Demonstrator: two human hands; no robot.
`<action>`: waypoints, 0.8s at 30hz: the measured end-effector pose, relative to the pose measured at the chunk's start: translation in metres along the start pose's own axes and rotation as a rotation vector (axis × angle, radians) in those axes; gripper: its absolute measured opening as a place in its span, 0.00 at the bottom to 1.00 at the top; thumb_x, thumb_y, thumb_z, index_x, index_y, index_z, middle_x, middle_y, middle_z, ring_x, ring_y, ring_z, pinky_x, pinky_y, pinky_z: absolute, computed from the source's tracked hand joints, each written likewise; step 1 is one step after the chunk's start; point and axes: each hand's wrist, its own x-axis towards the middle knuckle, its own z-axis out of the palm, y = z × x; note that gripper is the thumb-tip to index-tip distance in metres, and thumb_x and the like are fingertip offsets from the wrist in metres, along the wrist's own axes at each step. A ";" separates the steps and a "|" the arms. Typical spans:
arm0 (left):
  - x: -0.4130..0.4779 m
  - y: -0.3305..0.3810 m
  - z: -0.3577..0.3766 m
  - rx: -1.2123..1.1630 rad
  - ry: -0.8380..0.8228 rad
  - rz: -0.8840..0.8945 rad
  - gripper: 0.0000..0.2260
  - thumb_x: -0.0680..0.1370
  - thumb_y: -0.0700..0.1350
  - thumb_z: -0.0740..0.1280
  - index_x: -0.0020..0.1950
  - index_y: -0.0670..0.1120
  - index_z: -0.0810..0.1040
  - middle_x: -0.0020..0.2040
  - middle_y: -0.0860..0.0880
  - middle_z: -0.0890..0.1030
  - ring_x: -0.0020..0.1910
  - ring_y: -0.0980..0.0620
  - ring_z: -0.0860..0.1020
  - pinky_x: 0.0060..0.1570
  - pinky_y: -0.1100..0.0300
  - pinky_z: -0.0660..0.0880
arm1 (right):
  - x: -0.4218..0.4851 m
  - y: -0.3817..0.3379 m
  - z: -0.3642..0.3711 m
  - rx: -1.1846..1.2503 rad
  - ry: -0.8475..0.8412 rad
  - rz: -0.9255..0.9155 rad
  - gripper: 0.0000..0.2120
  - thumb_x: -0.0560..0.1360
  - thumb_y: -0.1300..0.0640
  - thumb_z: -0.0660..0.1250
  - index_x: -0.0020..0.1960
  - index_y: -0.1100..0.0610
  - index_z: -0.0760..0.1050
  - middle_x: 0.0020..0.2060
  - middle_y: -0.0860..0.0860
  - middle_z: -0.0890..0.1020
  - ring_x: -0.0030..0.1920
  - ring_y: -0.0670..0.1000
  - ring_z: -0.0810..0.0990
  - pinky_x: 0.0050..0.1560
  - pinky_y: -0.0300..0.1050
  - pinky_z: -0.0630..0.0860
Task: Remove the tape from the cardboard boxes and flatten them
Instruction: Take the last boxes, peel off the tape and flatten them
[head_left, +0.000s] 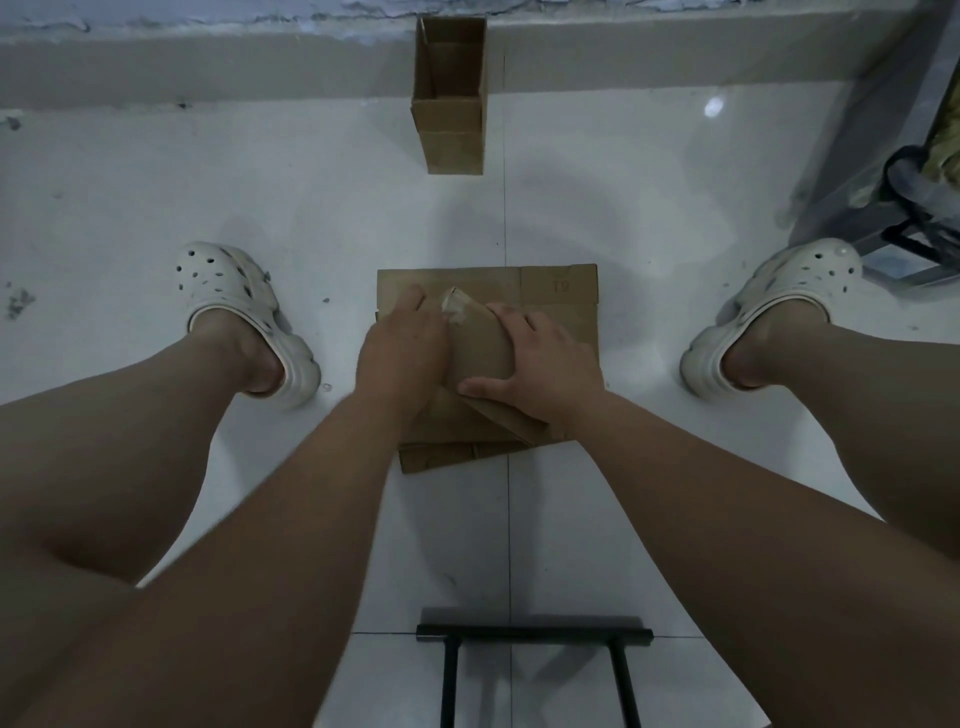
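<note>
On the white tiled floor (130, 208), dead centre between the person's feet, lies a stack of flattened cardboard (558, 306). A folded brown piece (480, 348) sits on top of it, skewed, and both hands are down on it. The right hand (540, 364) lies spread with straight fingers and the thumb stretched toward nine o'clock, pressing the piece flat. The left hand (405, 353) rests on its nine o'clock side, fingers pointing to twelve. A crumpled curl of clear tape (457, 307) stands up just beside that hand's inner edge. From here I cannot tell whether the thumb pinches it or the hand only presses.

At twelve o'clock from the stack, well apart and against the wall's base, an open cardboard box (450, 135) stands upright. White clogs are on both feet, one at nine o'clock (234, 306), one at three (779, 306). A black metal frame (535, 635) shows at six o'clock, and a metal rack (883, 156) at two.
</note>
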 end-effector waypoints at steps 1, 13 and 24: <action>0.003 -0.005 -0.005 0.047 -0.059 0.079 0.05 0.80 0.37 0.60 0.51 0.38 0.75 0.53 0.42 0.73 0.38 0.45 0.72 0.37 0.57 0.63 | 0.001 0.001 -0.002 -0.007 -0.011 -0.009 0.48 0.60 0.20 0.59 0.74 0.41 0.53 0.68 0.50 0.70 0.65 0.56 0.72 0.55 0.55 0.72; 0.007 -0.015 -0.035 -0.598 -0.369 -0.168 0.17 0.81 0.42 0.59 0.32 0.45 0.61 0.33 0.47 0.67 0.30 0.54 0.73 0.42 0.53 0.78 | -0.001 0.001 -0.044 -0.199 -0.177 -0.051 0.56 0.67 0.28 0.65 0.77 0.44 0.31 0.79 0.51 0.43 0.78 0.57 0.41 0.71 0.70 0.35; -0.010 0.024 -0.027 -0.823 -0.030 -0.313 0.22 0.80 0.58 0.58 0.38 0.40 0.74 0.34 0.43 0.76 0.35 0.46 0.76 0.37 0.53 0.74 | -0.012 -0.018 -0.039 -0.312 0.107 0.064 0.50 0.67 0.35 0.69 0.76 0.50 0.44 0.69 0.60 0.64 0.72 0.62 0.59 0.71 0.71 0.40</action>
